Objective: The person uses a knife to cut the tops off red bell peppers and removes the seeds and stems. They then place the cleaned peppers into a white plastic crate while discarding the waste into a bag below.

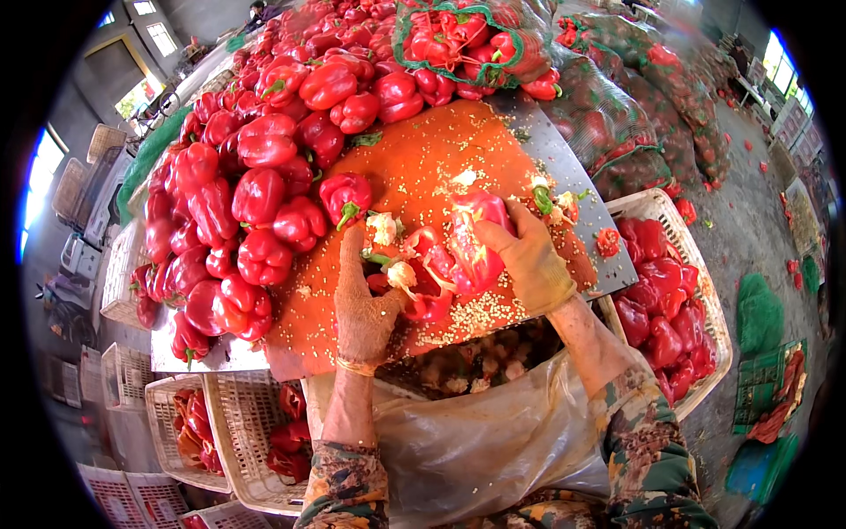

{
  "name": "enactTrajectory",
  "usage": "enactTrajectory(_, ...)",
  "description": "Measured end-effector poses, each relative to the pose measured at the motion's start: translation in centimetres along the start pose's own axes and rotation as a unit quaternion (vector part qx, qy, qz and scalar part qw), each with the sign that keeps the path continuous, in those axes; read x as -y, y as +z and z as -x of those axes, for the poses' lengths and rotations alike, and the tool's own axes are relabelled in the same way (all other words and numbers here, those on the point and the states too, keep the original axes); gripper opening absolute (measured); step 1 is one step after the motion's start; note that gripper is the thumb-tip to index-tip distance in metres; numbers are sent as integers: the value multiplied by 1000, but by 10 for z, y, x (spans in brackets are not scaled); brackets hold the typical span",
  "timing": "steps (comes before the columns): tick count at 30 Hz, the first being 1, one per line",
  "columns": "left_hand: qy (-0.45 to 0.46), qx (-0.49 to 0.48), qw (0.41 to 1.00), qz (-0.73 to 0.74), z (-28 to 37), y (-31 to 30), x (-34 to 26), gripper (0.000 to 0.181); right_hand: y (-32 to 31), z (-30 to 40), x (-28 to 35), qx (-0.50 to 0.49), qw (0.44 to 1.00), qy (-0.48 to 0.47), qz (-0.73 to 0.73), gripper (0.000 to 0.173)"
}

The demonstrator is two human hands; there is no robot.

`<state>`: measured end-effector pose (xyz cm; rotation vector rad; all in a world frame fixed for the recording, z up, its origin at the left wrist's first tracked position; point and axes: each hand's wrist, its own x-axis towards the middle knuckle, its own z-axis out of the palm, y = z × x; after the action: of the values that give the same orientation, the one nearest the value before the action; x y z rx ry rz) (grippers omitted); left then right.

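My right hand (pixel 532 261), in a soiled work glove, grips a cut-open red bell pepper (pixel 477 254), its pale, seedy inside partly showing. To its left, my gloved left hand (pixel 367 311) is low over the orange cutting board (pixel 423 159), index finger stretched forward. Its thumb is close to a pale seed core (pixel 401 275) with a green stem; the other fingers are largely hidden. Between the hands lies an opened pepper piece (pixel 429 307). Just beyond my left fingertip sits a whole red bell pepper (pixel 345 197). Loose seeds (pixel 489 314) are scattered over the board.
Whole peppers (pixel 264 139) are heaped left and behind. A green-edged mesh bag (pixel 462 46) of peppers lies at the back. Crates of cut peppers stand right (pixel 724 344) and lower left (pixel 244 430). Before me, plastic sheeting (pixel 489 430) edges a container of cores (pixel 489 364).
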<state>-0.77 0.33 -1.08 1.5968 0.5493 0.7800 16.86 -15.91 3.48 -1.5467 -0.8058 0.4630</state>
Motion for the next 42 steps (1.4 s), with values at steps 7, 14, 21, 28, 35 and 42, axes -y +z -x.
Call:
enactTrajectory(7,-32,-31,995,94,1,3,-15,97,4,0,-47,49,997,-13,60,57)
enactTrajectory(14,-51,-10,982,183,4,5,-32,87,40,12,-62,83,990,66,-92,48)
enactTrajectory(21,-19,-15,990,139,9,16,-26,84,52,18,-61,59,975,122,-174,41)
enactTrajectory(28,33,-5,999,41,10,21,-26,94,45,9,-37,-41,991,-72,105,35)
enactTrajectory(35,105,143,960,-217,2,-3,-6,92,40,6,-37,-58,971,-137,186,25)
enactTrajectory(42,96,156,925,-333,12,4,-17,93,36,4,-36,-49,984,-105,136,25)
